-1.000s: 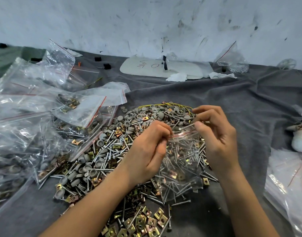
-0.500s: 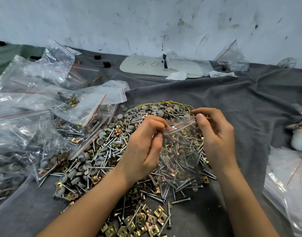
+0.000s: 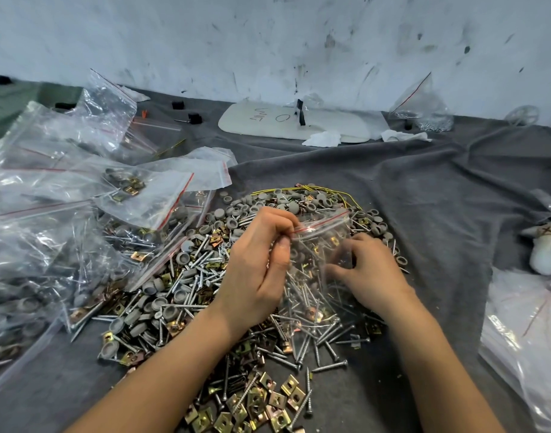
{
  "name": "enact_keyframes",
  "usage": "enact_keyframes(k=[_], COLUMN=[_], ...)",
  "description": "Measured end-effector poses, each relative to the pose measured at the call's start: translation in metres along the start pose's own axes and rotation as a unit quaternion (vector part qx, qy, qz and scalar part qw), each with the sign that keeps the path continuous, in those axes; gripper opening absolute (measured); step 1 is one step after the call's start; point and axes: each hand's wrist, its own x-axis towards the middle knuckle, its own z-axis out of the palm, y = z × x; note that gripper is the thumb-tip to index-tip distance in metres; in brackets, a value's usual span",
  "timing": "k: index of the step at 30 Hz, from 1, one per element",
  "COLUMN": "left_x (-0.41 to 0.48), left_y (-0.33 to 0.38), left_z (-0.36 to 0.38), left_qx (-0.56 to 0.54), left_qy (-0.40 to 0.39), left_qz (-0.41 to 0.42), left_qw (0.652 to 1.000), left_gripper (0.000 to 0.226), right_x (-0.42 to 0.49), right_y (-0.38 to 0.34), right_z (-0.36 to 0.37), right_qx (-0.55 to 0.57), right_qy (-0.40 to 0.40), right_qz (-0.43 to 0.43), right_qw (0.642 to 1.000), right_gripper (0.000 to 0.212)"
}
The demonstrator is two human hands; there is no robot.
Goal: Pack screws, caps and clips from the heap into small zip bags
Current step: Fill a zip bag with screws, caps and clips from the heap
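A heap (image 3: pixel 180 292) of silver screws, grey caps (image 3: pixel 246 210) and brass clips (image 3: pixel 268 401) lies on a grey cloth (image 3: pixel 424 198). Above the heap's middle hangs a small clear zip bag (image 3: pixel 318 242) with a red strip along its mouth and screws and clips inside. My left hand (image 3: pixel 258 273) pinches the bag's top left corner at the red strip. My right hand (image 3: pixel 374 276) is blurred at the bag's lower right. Its bent fingertips show through the plastic, and whether it holds the bag is unclear.
Filled zip bags (image 3: pixel 49 245) are piled at the left. More clear bags (image 3: pixel 524 332) lie at the right edge, beside a small white object (image 3: pixel 545 257). A white board (image 3: pixel 268 120) and another bag (image 3: pixel 424 104) lie at the back by the wall.
My right hand has let go of the bag's mouth and dropped to the bag's lower right. My left hand keeps its pinch on the top corner.
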Motion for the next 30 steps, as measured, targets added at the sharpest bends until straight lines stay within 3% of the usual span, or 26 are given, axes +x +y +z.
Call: enact_keyframes(k=[8,12,16,19,23,30], left_x=[-0.001,-0.001,0.0,0.001,0.001,0.001], left_y=[-0.001,-0.002,-0.002,-0.002,-0.001,-0.002], left_z=[0.001,0.001,0.001,0.003,0.003,0.002], left_qx=[-0.003,-0.001,0.008,0.019,0.023,0.017], left_qy=[0.003,0.01,0.001,-0.026,-0.06,-0.065], left_qz=[0.0,0.004,0.004,0.01,0.022,0.031], left_qw=[1.0,1.0,1.0,0.999,0.998,0.997], left_gripper=[0.011,0.01,0.014,0.016,0.015,0.015], right_x=[0.001,0.001,-0.004,-0.009,-0.015,-0.017], right_y=[-0.001,-0.002,-0.006,-0.012,-0.018,-0.019], right_z=[0.002,0.001,-0.007,-0.012,-0.014,-0.012], right_qx=[-0.015,0.114,0.332,0.417,0.387,0.354], right_qy=[-0.002,0.071,0.181,0.224,0.238,0.217], right_qz=[-0.014,0.004,-0.016,-0.074,-0.145,-0.171], right_qw=[1.0,0.991,0.926,0.878,0.879,0.894], right_gripper=[0.015,0.005,0.01,0.019,0.019,0.007])
